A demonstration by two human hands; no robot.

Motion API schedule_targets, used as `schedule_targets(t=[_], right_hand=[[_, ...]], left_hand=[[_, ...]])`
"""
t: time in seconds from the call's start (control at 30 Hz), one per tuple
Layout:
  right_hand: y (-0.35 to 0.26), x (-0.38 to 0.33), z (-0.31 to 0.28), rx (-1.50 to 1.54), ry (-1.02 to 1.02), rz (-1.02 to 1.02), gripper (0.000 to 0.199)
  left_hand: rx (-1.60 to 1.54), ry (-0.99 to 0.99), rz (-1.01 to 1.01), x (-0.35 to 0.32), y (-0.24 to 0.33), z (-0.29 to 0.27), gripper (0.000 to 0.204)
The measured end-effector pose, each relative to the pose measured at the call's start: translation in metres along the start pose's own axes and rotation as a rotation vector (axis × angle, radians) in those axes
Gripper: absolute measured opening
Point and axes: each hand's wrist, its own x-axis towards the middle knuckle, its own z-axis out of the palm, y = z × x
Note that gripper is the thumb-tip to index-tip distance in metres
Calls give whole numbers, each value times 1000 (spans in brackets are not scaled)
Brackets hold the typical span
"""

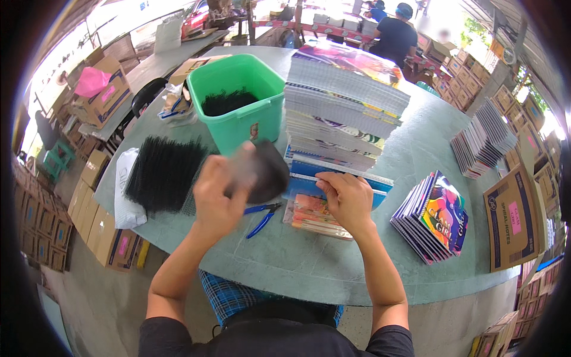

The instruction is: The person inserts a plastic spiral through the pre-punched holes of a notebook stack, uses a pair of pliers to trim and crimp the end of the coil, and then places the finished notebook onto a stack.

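My left hand is closed round a black rounded object with a greyish part by the fingers; motion blurs it and I cannot tell its kind. With fingers pinched, my right hand holds the near edge of a blue notebook at the foot of a tall notebook stack. Closer to me lies a small pile of orange-covered booklets. Blue-handled pliers rest beside my left hand. Left of it spreads a heap of black binding coils. Behind stands a green bin with more coils inside.
Spiral notebooks form a fanned pile on the right of the grey table; another stack stands beyond. An open carton is at the right edge. White plastic wrap lies left. Another person is far behind.
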Motion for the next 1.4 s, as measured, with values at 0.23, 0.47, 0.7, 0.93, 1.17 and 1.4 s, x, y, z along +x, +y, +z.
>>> schedule_targets(t=[0.23,0.47,0.7,0.93,1.17,1.4], right_hand=[[-3,1,6,21,-13,-39,9],[-2,1,-3,-36,-69,-120,17],[-10,-2,-30,-72,-118,1,21],[53,-53,-36,781,38,598,19],[52,-50,-2,1170,324,724,21],[47,-55,-3,1178,311,713,21]], left_hand=[[-134,-160,-32,-18,0,15,45],[-79,-521,-3,-25,3,31,40],[-149,-525,-90,-15,-1,42,37],[-138,-474,-143,-4,2,52,34],[-125,-441,-111,14,6,55,38],[-372,55,-270,27,27,63,39]])
